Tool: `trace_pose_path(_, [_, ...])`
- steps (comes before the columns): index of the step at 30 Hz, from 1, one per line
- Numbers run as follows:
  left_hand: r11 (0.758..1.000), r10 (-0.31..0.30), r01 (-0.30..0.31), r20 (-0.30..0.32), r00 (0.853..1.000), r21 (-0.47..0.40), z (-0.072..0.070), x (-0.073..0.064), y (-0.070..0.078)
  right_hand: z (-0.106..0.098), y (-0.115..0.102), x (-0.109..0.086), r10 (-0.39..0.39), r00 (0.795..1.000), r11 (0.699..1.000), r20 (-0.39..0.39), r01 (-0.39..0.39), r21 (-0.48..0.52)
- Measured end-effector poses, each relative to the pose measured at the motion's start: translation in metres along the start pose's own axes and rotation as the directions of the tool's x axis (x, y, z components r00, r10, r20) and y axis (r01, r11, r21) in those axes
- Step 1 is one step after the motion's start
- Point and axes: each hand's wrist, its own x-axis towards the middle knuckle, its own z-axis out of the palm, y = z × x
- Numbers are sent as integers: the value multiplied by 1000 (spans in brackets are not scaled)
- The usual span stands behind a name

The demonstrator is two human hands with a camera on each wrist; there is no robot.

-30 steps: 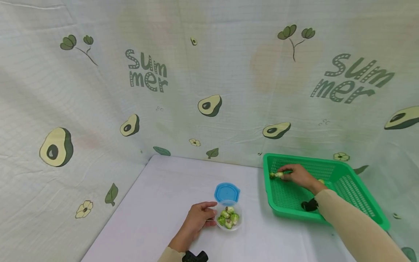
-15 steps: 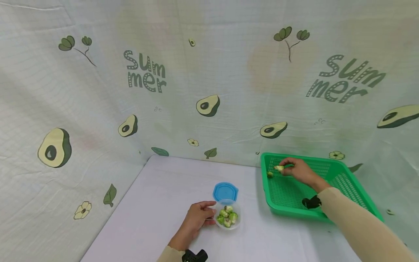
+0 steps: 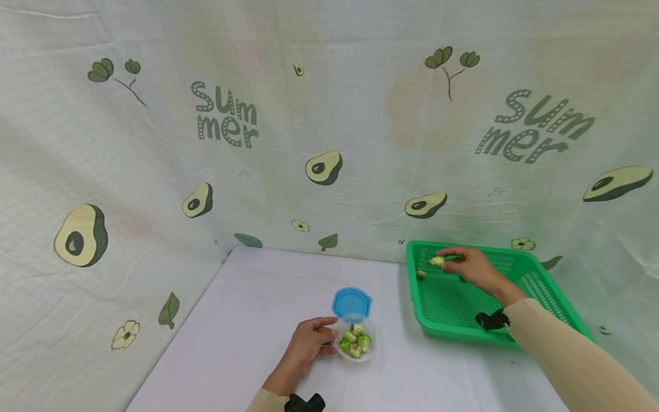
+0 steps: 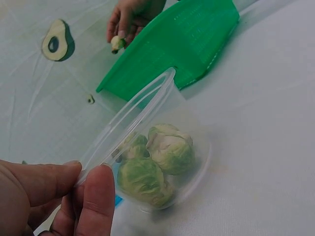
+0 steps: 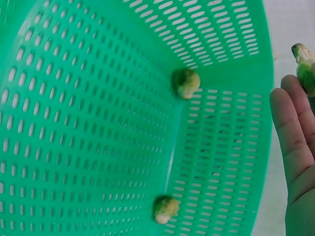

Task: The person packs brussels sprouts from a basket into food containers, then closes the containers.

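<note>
My left hand pinches the rim of a clear plastic cup between thumb and fingers. Inside the cup lie several Brussels sprouts, also seen through its wall in the left wrist view. Over the back left of a green perforated basket, my right hand holds a single Brussels sprout at its fingertips. That hand is raised above the basket floor. Two more sprouts are left lying apart in the basket, one near a corner and another along the wall in the right wrist view.
A blue lid lies on the white tabletop just behind the cup. Behind the table hangs a pale cloth printed with avocados. The basket's raised walls stand to the right of the cup, with tabletop between them.
My right hand has lifted a sprout up from the basket floor, away from another sprout lying there. My left hand keeps its hold on the cup; the head view has shifted slightly.
</note>
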Motion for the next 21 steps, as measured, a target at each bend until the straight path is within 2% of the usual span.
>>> trace_pose_path(13, [1000, 7, -7, 7, 1000, -11, 0, 1, -3, 6, -26, -15, -69, 997, 997, -34, 70, 37])
trace_pose_path(21, [1000, 7, -7, 8, 1000, -14, 0, 0, -1, 11, -38, -23, -79, 995, 996, -58, 82, 48])
